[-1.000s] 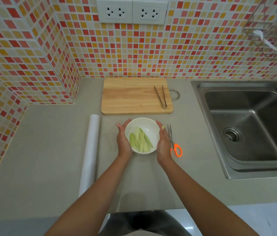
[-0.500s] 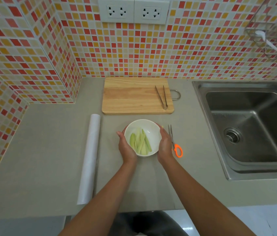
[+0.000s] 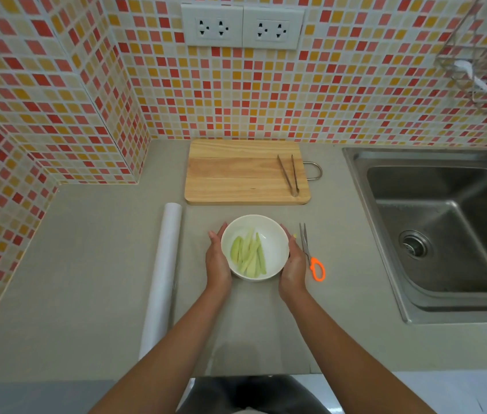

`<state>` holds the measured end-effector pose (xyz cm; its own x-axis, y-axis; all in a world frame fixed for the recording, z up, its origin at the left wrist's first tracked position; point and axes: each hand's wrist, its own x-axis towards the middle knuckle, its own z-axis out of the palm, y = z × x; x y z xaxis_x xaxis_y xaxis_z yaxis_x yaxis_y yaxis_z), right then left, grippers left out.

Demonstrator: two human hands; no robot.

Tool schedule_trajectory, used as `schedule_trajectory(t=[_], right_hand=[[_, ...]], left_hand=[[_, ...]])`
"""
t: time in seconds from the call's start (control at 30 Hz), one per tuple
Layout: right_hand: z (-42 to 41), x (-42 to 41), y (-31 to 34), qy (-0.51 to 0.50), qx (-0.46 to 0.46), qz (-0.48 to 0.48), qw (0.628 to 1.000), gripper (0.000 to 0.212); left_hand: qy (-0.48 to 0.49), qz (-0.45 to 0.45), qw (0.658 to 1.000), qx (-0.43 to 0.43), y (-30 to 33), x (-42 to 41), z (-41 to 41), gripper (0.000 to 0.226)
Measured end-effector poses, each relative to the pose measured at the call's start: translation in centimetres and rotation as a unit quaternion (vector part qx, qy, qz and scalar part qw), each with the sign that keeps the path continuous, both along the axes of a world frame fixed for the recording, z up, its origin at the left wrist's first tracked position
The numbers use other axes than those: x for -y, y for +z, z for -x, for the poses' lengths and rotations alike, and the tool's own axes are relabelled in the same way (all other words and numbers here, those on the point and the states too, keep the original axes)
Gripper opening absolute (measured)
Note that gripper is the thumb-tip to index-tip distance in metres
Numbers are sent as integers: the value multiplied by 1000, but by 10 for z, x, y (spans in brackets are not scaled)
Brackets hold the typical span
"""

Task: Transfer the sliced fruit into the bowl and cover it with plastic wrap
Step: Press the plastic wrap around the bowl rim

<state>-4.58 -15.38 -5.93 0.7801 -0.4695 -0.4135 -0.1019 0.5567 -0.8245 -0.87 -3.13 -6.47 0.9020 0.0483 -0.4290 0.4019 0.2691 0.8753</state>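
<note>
Nearest, both forearms reach in from the bottom edge, which cuts them off above the elbow. The left hand [image 3: 217, 261] and right hand [image 3: 293, 268] cup opposite sides of the white bowl [image 3: 272, 249], fingers bent round its wall, fingertips hidden behind it. Whether plastic film covers the bowl is hard to make out. Inside lie pale green fruit slices [image 3: 248, 256], long and thin. The plastic wrap roll [image 3: 163, 273] lies left, orange-handled scissors [image 3: 311, 254] right. Beyond, metal tongs [image 3: 288, 174] rest on the wooden cutting board [image 3: 236, 174].
</note>
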Motion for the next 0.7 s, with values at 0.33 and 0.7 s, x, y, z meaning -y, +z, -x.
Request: schedule_trajectory(t=[0.33,0.7], right_hand=[[-22,0,12,20,6,29,999,34],[-25,1,6,2,-21,10,1000,38]], left_hand=[[-3,-8,1000,16,7,-3,-19,38],[-18,-26,999,10,6,-5,-23,41]])
